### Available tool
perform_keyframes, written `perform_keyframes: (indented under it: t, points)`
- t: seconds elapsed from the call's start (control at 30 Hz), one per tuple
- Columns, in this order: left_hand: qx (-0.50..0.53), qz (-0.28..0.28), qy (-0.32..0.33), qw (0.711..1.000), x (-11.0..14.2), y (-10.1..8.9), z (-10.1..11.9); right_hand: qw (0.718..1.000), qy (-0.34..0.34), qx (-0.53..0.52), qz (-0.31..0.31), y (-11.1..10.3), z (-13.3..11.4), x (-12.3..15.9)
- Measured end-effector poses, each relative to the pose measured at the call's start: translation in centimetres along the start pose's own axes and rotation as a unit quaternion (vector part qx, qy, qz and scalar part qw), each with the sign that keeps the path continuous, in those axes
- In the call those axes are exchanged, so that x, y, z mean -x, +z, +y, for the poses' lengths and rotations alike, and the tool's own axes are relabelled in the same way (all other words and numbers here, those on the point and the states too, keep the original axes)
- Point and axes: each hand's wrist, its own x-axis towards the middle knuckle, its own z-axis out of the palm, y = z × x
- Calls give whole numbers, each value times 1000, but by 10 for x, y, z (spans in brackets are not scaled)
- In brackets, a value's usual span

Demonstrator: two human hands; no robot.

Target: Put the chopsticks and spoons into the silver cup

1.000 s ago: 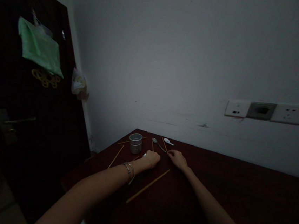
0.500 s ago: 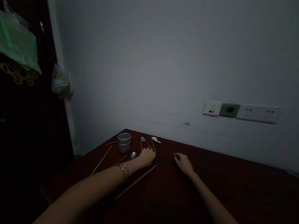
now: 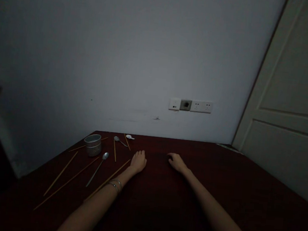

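My left hand point(image 3: 138, 161) rests palm down on the dark red table point(image 3: 156, 203), fingers stretched out and holding nothing. Its nearest thing is a wooden chopstick point(image 3: 115, 173), whose far end lies close beside it and whose near end runs behind my forearm. My right hand point(image 3: 177, 162) lies on the table across a gap, its fingers loosely bent and apart, with nothing visible in them. Left of my left hand are a metal spoon point(image 3: 105, 156), a second metal spoon point(image 3: 117, 138), a white spoon point(image 3: 129, 137), several more chopsticks point(image 3: 60, 173) and a metal cup point(image 3: 93, 146).
A plain wall point(image 3: 138, 56) rises behind the table's far edge, with a row of sockets point(image 3: 201, 106) on it. At the right stands a pale panelled door point(image 3: 293, 107). One chopstick passes behind the upright cup.
The view has turned to the right. My left hand has drawn away from the far spoon and chopsticks, its fingers now straightened. My right hand stays resting on the table.
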Motion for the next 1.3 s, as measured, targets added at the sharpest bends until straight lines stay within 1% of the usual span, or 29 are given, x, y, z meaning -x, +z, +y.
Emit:
perform_keyframes:
  t: [0.13,0.27,0.43,0.6,0.8,0.93,1.0,1.07,1.17,1.3]
  points:
    - [18,6,-13,1000,-5,5,-7,1000,14,16,-1,-5,-2,22]
    - [33,16,-7,999,-7,10,-12,999,34,34,17,-5,-8,40]
    - [35,33,0,999,-7,12,-12,996,53,54,48,-2,-14,51]
    - [35,37,-9,999,-6,10,-11,994,68,54,66,-2,-15,52]
    - [44,34,-18,998,-5,9,-10,994,69,40,75,0,-12,50]
    - [37,28,-13,999,-6,10,-11,994,68,45,78,2,-11,49]
    - [36,32,-4,999,-7,11,-12,992,82,55,84,3,-10,48]
    - [40,33,1,999,-7,12,-13,987,112,69,91,5,-10,46]
    - [47,35,0,998,-7,13,-14,982,153,82,78,5,-10,44]
    - [52,38,-2,998,-6,12,-13,981,163,83,66,5,-11,41]
